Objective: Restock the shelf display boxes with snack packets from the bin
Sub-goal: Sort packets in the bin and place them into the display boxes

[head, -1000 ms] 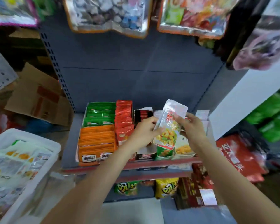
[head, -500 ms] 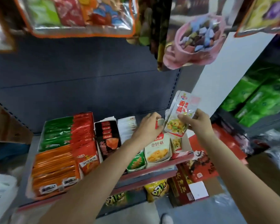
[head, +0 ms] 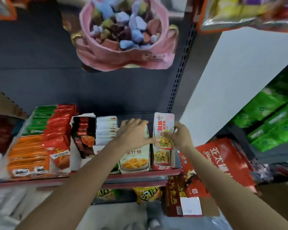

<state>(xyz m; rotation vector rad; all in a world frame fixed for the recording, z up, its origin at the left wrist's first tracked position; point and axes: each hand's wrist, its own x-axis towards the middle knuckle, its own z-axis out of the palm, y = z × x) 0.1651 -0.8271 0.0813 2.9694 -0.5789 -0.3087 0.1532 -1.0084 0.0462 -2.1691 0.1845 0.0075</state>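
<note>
Right hand (head: 180,136) pinches 1 glossy white-and-red snack packet (head: 163,130) over the rightmost cardboard display box (head: 172,156); left hand (head: 133,134), fingers spread, should steady neighbouring packets

Retail shop, snack aisle. I'm facing a grey metal shelf unit (head: 96,90) w/ perforated upright (head: 178,77); display boxes (head: 135,156) of packets along shelf edge, hanging candy bags (head: 125,35) overhead, green packs (head: 273,120) on adjacent rack, more stock below.
</note>
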